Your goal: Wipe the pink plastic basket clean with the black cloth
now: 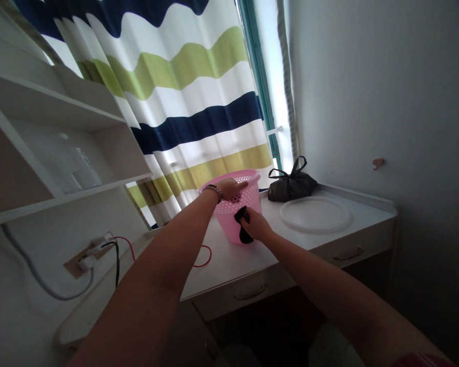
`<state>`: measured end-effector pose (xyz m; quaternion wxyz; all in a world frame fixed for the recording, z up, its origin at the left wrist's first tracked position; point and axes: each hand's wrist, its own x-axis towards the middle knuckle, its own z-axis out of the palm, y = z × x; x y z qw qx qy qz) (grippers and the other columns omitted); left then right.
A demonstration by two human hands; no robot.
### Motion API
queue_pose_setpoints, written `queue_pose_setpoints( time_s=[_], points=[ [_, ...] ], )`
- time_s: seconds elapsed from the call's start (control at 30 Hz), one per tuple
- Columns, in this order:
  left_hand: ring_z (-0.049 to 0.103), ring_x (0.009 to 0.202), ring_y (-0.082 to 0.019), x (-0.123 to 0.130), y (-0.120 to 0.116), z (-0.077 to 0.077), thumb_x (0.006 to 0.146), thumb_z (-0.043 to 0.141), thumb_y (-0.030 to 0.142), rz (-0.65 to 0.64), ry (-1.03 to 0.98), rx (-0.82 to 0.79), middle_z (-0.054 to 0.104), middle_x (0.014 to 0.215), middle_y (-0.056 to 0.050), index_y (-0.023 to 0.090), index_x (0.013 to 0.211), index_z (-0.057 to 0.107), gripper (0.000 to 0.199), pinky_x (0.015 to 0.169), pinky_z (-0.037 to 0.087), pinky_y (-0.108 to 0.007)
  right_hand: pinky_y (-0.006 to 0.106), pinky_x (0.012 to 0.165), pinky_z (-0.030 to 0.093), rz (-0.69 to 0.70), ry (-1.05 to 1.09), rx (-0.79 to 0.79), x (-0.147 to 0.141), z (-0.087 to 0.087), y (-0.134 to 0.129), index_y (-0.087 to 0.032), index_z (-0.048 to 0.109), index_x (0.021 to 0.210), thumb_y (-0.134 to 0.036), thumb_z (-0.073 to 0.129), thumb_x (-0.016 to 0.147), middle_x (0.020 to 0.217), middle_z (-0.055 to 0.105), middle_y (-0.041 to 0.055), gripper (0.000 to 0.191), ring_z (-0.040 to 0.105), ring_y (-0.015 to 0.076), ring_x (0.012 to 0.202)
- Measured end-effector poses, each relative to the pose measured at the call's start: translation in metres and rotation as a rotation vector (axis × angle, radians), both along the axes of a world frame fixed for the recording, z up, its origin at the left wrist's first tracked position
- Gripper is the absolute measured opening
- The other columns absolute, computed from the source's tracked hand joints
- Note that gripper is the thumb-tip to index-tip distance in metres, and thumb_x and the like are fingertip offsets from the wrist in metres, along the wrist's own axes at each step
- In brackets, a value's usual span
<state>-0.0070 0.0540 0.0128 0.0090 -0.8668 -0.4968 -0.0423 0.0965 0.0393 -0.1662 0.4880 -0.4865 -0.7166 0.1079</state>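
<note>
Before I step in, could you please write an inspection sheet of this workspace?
Surface: white desk, drawers along its front.
Things in use: pink basket upright; black cloth at its near side.
Clutter: tied black plastic bag, white ring.
Hands: left hand over the basket's rim, grip unclear; right hand pinches the cloth.
Cables: red cable on the desk near the basket; grey cable and dark cable by the wall sockets.
Surroundings: striped curtain behind, clear plastic bottle on the left shelf, wall hook right.
</note>
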Motion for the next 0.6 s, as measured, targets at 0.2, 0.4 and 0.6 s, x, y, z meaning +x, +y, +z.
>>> queue_pose_setpoints(
  time_s=[0.2,0.4,0.6],
  points=[
    [0.058,0.064,-0.020,0.012,0.002,0.002,0.074,0.022,0.075,0.043,-0.012,0.026,0.065,0.070,-0.009,0.015,0.070,0.061,0.072,0.061,0.041,-0.030,0.026,0.061,0.032,-0.079,0.027,0.151,-0.004,0.044,0.003,-0.018,0.054,0.096,-0.042,0.042,0.084,0.082,0.061,0.0058,0.029,0.053,0.0163,0.071],
    [0.058,0.059,-0.017,0.013,0.003,-0.002,0.073,0.019,0.078,0.039,-0.020,-0.104,0.066,0.072,-0.010,0.015,0.067,0.060,0.075,0.065,0.042,-0.030,0.026,0.065,0.034,-0.074,-0.297,-0.103,0.006,-0.055,-0.011,-0.019,0.058,0.092,-0.036,0.056,0.076,0.085,0.063,0.0065,0.023,0.055,0.0185,0.078],
    [0.058,0.060,-0.017,0.011,0.006,-0.002,0.072,0.019,0.078,0.042,-0.033,-0.123,0.067,0.073,-0.009,0.017,0.068,0.062,0.075,0.066,0.043,-0.030,0.027,0.063,0.035,-0.051,-0.303,-0.170,0.015,-0.066,-0.006,-0.019,0.060,0.084,-0.035,0.059,0.075,0.082,0.063,0.0060,0.019,0.054,0.0175,0.074]
  ],
)
